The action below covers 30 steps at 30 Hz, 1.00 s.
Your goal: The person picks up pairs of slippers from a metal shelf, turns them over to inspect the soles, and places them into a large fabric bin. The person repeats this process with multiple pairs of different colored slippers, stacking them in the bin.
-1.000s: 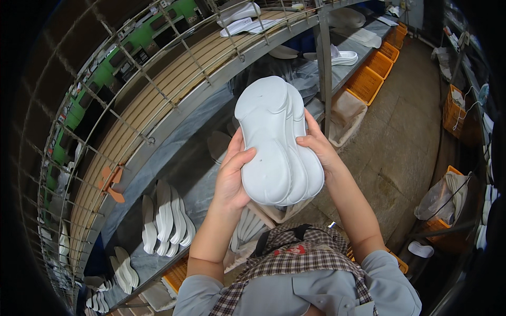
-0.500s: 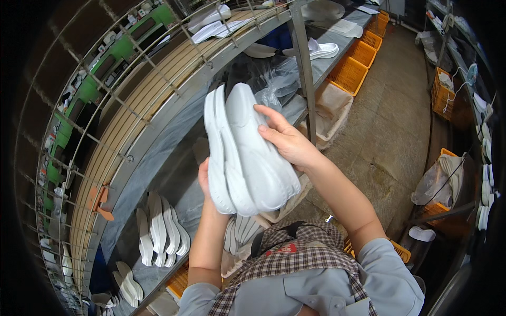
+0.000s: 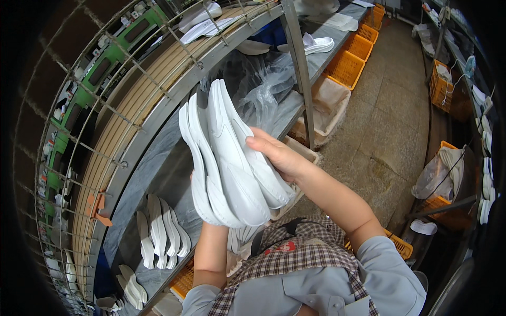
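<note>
A bundle of several white shoe soles is held up in front of me, toes and heels roughly lined up and the soles fanned slightly apart. My right hand grips the right side of the bundle, its thumb lying over the edge of the outermost sole. Behind the lower left of the bundle is my left hand, showing little more than the wrist; its fingers are mostly hidden by the soles it supports. Below and to the left, more white soles stand in a cluster on the grey bench.
A metal rack with a wire grid curves along the left. Clear plastic sheeting lies behind the soles. Orange crates line the bench at the back, near a lined bin. Shelves with soles stand at right.
The bundle has shifted left and slightly down, and its soles have spread apart, showing more edges. My right hand moved down and left with it; my left fingers are now more hidden.
</note>
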### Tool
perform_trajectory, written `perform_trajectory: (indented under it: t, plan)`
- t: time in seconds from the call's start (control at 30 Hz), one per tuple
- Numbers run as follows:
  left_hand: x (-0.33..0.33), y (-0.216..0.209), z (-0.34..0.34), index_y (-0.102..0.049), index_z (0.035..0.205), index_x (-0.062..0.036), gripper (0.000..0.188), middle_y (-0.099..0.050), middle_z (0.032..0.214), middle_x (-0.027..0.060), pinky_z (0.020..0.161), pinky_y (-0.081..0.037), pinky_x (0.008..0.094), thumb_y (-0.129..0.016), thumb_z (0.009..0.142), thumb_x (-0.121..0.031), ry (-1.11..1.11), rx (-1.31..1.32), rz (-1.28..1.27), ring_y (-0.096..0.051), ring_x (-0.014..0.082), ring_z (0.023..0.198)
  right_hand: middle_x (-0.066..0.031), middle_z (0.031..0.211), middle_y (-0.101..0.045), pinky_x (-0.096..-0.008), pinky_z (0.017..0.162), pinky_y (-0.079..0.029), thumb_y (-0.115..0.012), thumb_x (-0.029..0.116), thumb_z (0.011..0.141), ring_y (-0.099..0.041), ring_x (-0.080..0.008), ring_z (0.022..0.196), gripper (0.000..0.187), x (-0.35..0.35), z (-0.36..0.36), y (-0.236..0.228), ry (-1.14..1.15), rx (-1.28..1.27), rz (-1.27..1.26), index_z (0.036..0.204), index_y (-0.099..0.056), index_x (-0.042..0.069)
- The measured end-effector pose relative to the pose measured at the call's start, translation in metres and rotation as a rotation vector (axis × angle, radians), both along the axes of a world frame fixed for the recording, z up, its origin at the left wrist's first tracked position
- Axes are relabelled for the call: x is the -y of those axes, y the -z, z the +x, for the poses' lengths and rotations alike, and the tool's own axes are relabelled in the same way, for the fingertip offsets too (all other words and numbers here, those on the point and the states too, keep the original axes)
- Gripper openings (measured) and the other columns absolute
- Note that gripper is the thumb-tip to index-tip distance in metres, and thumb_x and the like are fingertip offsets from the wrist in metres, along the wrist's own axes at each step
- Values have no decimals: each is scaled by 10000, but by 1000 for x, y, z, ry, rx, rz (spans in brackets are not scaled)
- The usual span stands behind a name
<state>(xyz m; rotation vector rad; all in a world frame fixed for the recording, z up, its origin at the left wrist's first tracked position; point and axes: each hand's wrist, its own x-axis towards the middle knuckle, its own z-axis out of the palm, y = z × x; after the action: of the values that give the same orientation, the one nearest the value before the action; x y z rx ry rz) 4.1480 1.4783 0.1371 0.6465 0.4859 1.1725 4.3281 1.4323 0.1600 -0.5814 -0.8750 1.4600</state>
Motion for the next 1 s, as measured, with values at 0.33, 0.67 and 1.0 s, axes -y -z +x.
perform_trajectory:
  t: [0.33,0.67,1.0]
  plan:
    - [1,-6,0,-551,1162,-7,359,-614,1070,128,812,-535,333,-466,941,-277,66,58,-35,-629,221,905,-155,1181,-562,-337,861,-500,-447,658,857,-590,-205,1009,786,-11,-4,34,-186,-402,-116,1326,-424,28]
    - [-2,-5,-2,-541,1176,-9,366,-615,1076,130,845,-523,346,-481,926,-270,129,80,-31,-627,230,928,-150,1149,-582,-340,852,-511,-505,645,837,-605,-214,977,784,-22,-3,52,-191,-449,-70,1317,-439,28]
    - [-11,-9,-9,-532,1191,-12,376,-617,1082,132,877,-511,360,-495,912,-262,420,146,57,-625,238,950,-147,1206,-556,-370,920,-493,-529,398,878,-589,-226,1061,600,-1,2,40,-166,-450,-171,1358,-390,67]
